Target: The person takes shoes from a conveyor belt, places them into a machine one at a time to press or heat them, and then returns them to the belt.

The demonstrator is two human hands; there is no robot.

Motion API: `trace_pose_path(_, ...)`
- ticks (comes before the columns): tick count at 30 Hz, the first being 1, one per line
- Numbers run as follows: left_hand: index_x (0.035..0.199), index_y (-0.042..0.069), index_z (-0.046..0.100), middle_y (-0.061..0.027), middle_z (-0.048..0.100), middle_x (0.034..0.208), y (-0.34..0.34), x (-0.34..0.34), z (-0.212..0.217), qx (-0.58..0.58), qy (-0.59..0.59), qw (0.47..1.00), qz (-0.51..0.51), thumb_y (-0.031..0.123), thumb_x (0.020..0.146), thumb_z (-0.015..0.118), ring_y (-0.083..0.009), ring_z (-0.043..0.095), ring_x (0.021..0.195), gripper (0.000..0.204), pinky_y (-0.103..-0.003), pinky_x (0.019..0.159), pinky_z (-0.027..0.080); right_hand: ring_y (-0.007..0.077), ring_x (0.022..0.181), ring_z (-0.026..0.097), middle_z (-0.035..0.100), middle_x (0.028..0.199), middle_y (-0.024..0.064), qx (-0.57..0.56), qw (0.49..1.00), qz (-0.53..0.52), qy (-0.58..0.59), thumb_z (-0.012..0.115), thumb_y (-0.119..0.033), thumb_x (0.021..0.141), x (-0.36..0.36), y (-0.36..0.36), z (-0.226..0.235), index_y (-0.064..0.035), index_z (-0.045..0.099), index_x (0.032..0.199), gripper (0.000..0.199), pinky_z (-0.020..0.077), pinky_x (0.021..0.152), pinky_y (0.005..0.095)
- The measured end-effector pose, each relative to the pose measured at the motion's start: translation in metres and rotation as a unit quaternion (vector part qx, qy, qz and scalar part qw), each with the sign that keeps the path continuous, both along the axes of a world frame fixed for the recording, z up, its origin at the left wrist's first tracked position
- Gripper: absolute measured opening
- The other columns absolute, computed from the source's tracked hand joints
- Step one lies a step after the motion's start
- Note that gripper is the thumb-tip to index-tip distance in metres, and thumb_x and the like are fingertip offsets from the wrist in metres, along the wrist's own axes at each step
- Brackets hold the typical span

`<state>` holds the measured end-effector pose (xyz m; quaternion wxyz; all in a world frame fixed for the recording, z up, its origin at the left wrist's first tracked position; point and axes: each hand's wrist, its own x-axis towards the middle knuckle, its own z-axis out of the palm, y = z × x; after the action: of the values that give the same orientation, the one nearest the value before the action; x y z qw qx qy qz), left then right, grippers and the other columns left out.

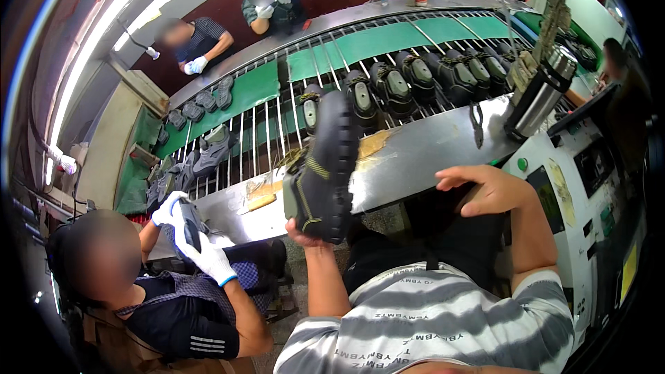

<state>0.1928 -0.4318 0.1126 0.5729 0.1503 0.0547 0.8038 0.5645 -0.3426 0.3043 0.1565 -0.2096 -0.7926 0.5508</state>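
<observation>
The green conveyor belt [388, 40], with its metal rods, curves across the upper half of the view, and everything else is placed against it. At its far-left end, grey soles [208, 100] lie on the green surface, and below them a few grey shoes [208, 156] sit among the rods. On the near side of the belt at the left, a seated co-worker in white gloves [208, 256] holds a dark shoe part [188, 225] in both hands. Across the belt on its far side, two more people in white gloves [197, 64] lean on the metal edge.

Nearer the middle, on the near side of the belt, the person's left hand [305, 235] is closed under the heel of a black shoe [322, 166] with olive trim. It holds the shoe upright with the dark lugged sole facing the camera and the toe pointing up toward the belt. The shoe is raised above the steel worktable [422, 149] that runs along the belt's near edge. Behind it, a row of black shoes [415, 73] rests sole-up on the belt's rods.

To the right, the right hand [485, 190] hangs just past the worktable's near edge with its fingers loosely curled and apart, gripping nothing. Further right, at the belt's near-right end, a steel flask [544, 90] stands on the worktable beside a pale machine panel [561, 187] with a green button.
</observation>
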Motion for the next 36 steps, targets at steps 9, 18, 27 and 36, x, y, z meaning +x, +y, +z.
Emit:
trace_pose_path(9, 0.115, -0.001, 0.056, -0.0171, 0.061, 0.114, 0.094, -0.191, -0.067, -0.219, 0.020, 0.942, 0.254, 0.041, 0.082, 0.052, -0.0334, 0.061, 0.104, 0.053, -0.051, 0.093, 0.050, 0.0189, 0.102, 0.057, 0.061, 0.111, 0.0116, -0.077, 0.914, -0.347, -0.195, 0.069, -0.016, 0.084, 0.087, 0.030, -0.127, -0.0042, 0.050, 0.132, 0.053, 0.0463, 0.091, 0.0319)
trace_pose_path(18, 0.118, -0.001, 0.058, -0.0116, 0.062, 0.105, 0.255, -0.221, -0.102, -0.320, 0.466, 0.785, 0.252, 0.004, 0.071, 0.070, -0.0226, 0.062, 0.090, 0.049, -0.033, 0.083, 0.050, 0.0234, 0.080, 0.059, 0.056, 0.086, 0.0097, 0.256, 0.715, -0.608, -0.233, 0.065, -0.007, 0.078, 0.117, -0.015, -0.324, -0.0026, 0.060, 0.096, 0.020, 0.0499, 0.073, 0.0337)
trace_pose_path(27, 0.116, -0.003, 0.059, -0.0092, 0.064, 0.104, 0.246, -0.201, -0.107, -0.308, 0.535, 0.714, 0.330, 0.018, 0.081, 0.073, -0.0171, 0.060, 0.090, 0.043, -0.030, 0.081, 0.047, 0.0319, 0.068, 0.053, 0.050, 0.074, 0.0114, 0.180, 0.690, -0.635, -0.297, 0.058, -0.014, 0.077, 0.102, 0.022, -0.318, -0.0038, 0.049, 0.072, 0.014, 0.0433, 0.062, 0.0408)
trace_pose_path(36, 0.101, -0.001, 0.060, -0.0010, 0.057, 0.078, 0.155, -0.007, -0.112, -0.308, 0.493, 0.743, 0.333, 0.001, 0.088, 0.054, -0.0087, 0.051, 0.068, 0.014, -0.023, 0.063, 0.044, 0.0349, 0.078, 0.062, 0.065, 0.081, 0.0107, 0.144, 0.668, -0.648, -0.336, 0.067, -0.024, 0.071, 0.123, 0.023, -0.328, -0.0121, 0.063, 0.076, 0.013, 0.0486, 0.065, 0.0453)
